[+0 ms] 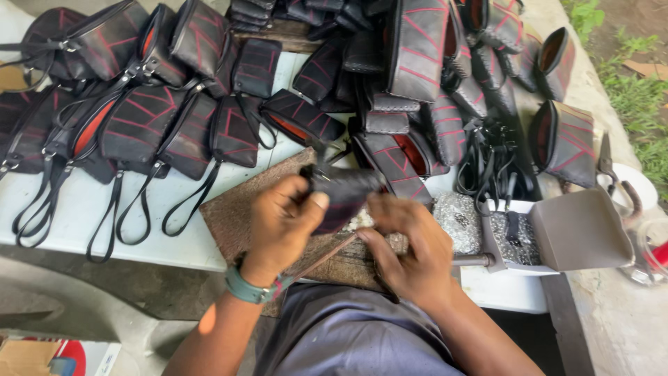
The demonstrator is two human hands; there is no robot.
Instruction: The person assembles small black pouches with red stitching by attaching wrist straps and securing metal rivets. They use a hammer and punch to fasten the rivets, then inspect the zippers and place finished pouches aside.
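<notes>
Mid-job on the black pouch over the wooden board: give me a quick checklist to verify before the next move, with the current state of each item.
1. Left hand grips the black pouch: ok, fingers wrap its left side.
2. Right hand steadies the pouch: ok, fingers meet its lower edge, though the frame is blurred.
3. Pouch held over the wooden board: ok.
4. Pouch zip open or closed: cannot tell, hidden by hands and blur.
5. Tray of small metal parts within reach: ok, right beside the right hand.
6. Finished pouches clear of the hands: ok, they lie further back on the white table.
</notes>
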